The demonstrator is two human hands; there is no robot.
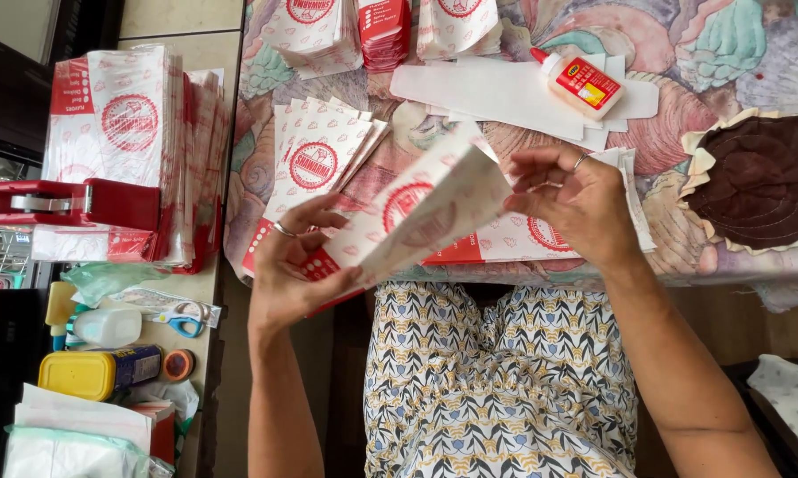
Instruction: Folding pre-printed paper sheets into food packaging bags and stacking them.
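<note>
I hold a white paper bag (417,217) with a red round print and a red end, tilted above the table's front edge. My left hand (297,265) grips its lower red end, a ring on one finger. My right hand (572,204) pinches its upper right edge, also with a ring. Under the bag lie more printed bags: a fanned pile (319,155) to the left and flat ones (541,239) beneath my right hand. A white glue bottle (581,81) with a red cap and label lies on blank white paper pieces (496,93) further back.
A tall stack of printed bags (138,133) stands on the left counter behind a red tape dispenser (71,204). Scissors (182,320), a yellow tin (98,372) and a small bottle (102,327) lie nearer. More bag piles (381,31) sit at the back; a brown round mat (758,181) is right.
</note>
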